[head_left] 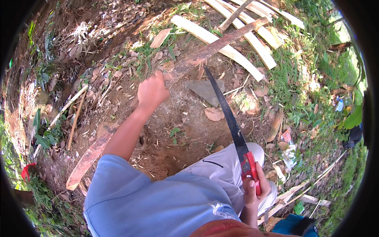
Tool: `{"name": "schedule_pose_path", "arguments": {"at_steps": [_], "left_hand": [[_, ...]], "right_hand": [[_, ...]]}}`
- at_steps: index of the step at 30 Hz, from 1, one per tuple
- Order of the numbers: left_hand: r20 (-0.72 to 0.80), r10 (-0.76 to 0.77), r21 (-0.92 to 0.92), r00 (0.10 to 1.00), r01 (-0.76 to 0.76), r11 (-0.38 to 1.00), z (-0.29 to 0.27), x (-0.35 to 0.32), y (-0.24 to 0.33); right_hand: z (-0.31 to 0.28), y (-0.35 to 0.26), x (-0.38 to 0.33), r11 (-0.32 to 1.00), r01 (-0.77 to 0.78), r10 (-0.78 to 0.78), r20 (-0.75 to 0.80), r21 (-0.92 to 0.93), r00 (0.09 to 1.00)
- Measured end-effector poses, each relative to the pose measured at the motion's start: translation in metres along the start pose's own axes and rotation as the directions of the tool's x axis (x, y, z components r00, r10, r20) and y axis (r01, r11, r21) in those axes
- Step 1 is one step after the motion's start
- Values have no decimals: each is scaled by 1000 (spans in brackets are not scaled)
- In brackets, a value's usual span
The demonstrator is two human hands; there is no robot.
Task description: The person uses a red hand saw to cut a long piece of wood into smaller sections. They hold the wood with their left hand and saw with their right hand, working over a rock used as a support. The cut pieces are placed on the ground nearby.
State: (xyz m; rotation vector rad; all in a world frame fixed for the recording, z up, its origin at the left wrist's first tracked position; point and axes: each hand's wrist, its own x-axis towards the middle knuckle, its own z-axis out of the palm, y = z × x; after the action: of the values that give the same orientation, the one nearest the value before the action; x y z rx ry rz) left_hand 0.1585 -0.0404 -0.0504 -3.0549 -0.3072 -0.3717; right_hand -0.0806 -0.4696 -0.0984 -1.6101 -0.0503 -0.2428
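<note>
Right hand (256,185) has its fingers wrapped tight around the red handle of a curved pruning saw (226,108), blade pointing up and away toward a flat grey stone (205,90). Left hand (152,91) is closed over a long brown bamboo strip (185,65) (arm stretched straight out), gripping about mid-length where it runs diagonally across the bare dirt. Bare dirt lies open between the hands; pale split slats (237,37) are piled past the strip's far end.
</note>
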Motion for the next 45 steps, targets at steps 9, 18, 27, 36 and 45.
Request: {"name": "schedule_pose_path", "arguments": {"at_steps": [9, 18, 27, 36, 45], "left_hand": [[-171, 89, -51, 981, -99, 994, 16, 5, -5], [-184, 59, -16, 981, -63, 998, 27, -1, -6], [-227, 91, -46, 970, -104, 994, 26, -2, -6], [-152, 57, -89, 987, -71, 993, 17, 0, -6], [-188, 44, -107, 981, -65, 992, 21, -1, -7]], "right_hand": [[75, -17, 94, 965, 253, -261, 184, 67, 948], [193, -36, 182, 980, 128, -172, 324, 153, 930], [268, -27, 217, 970, 60, -140, 338, 235, 931], [309, -19, 249, 960, 70, -164, 340, 271, 926], [316, -12, 250, 952, 160, -244, 334, 261, 910]]}}
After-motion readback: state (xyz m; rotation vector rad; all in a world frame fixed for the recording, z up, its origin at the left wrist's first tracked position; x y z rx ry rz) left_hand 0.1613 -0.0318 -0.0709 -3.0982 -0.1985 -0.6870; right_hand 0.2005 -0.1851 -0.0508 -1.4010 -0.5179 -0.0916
